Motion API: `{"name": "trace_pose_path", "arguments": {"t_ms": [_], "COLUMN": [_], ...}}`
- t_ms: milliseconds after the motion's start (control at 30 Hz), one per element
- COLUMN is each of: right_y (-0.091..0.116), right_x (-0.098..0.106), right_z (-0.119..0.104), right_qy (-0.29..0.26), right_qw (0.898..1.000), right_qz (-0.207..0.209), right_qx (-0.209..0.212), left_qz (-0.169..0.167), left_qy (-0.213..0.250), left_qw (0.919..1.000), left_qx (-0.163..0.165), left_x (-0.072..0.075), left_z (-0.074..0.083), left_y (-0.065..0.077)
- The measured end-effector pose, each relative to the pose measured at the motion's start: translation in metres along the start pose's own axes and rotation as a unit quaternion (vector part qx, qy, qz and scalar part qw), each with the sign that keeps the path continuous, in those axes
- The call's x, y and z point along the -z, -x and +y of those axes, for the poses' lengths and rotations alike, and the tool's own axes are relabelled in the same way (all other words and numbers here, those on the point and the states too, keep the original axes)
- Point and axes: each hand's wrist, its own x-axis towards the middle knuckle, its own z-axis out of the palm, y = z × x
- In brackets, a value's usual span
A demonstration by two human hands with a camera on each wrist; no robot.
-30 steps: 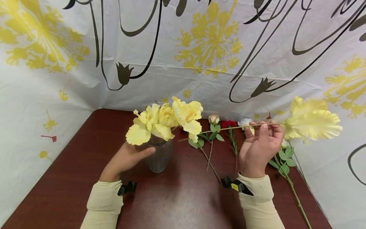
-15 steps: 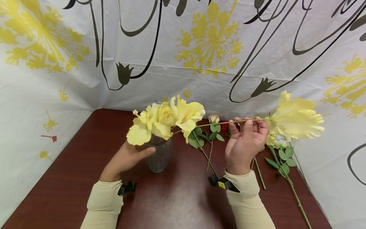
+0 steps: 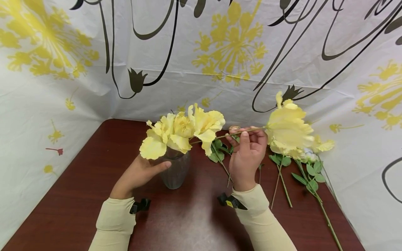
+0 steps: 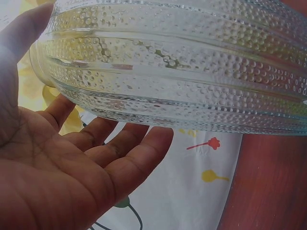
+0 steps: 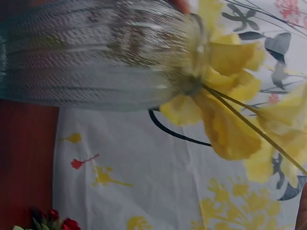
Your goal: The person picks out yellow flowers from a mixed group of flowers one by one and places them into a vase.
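A ribbed, bumpy clear glass vase (image 3: 176, 176) stands upright on the table with several yellow flowers (image 3: 182, 127) in its mouth. My left hand (image 3: 136, 174) holds the vase by its upper part, thumb on the near side and fingers along the far side. With thumb and fingertips, my right hand (image 3: 246, 157) pinches the stem of another yellow flower (image 3: 287, 130) close under its large ruffled bloom. That stem lies almost level, bloom to the right. In the right wrist view its lower end reaches the vase mouth (image 5: 204, 86), beside another stem.
Leafy flower stems (image 3: 314, 186) lie on the right of the dark red-brown table (image 3: 75, 188). Others (image 3: 216, 153) lie behind my right hand. Red blooms (image 5: 70, 224) show low in the right wrist view. A patterned white cloth (image 3: 176, 83) hangs behind and beside the table.
My right hand has moved left with the yellow flower, bringing its stem's end to the vase mouth. The left hand and the vase have stayed put.
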Motion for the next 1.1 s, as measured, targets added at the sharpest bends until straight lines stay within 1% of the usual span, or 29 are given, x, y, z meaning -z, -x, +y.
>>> {"name": "trace_pose_path", "arguments": {"t_ms": [200,300,467,700,867,1000,1100], "right_y": [0.011,0.015,0.019,0.026,0.032,0.035,0.037], "right_x": [-0.002,-0.004,-0.008,-0.011,-0.014,-0.017,-0.017], "right_z": [0.015,0.020,0.026,0.033,0.039,0.044,0.048], "right_qy": [0.034,0.056,0.085,0.133,0.172,0.183,0.191], "right_qw": [0.998,0.996,0.993,0.987,0.979,0.975,0.972], "right_qz": [-0.055,-0.072,-0.073,-0.077,-0.074,-0.071,-0.090], "right_qx": [-0.009,-0.015,-0.028,-0.042,-0.078,-0.103,-0.104], "left_qz": [-0.002,0.003,0.007,0.007,0.002,0.000,0.002], "left_qy": [-0.001,-0.019,-0.052,-0.053,-0.051,-0.043,-0.044], "left_qw": [1.0000,0.9998,0.9986,0.9985,0.9986,0.9990,0.9990], "left_qx": [-0.004,-0.004,0.003,-0.008,-0.017,-0.011,-0.006], "left_x": [0.000,0.001,0.002,0.002,0.002,0.002,0.002], "left_z": [0.000,0.000,0.001,0.001,0.001,0.001,0.002], "left_y": [0.000,0.001,0.002,0.001,0.000,0.000,0.000]}}
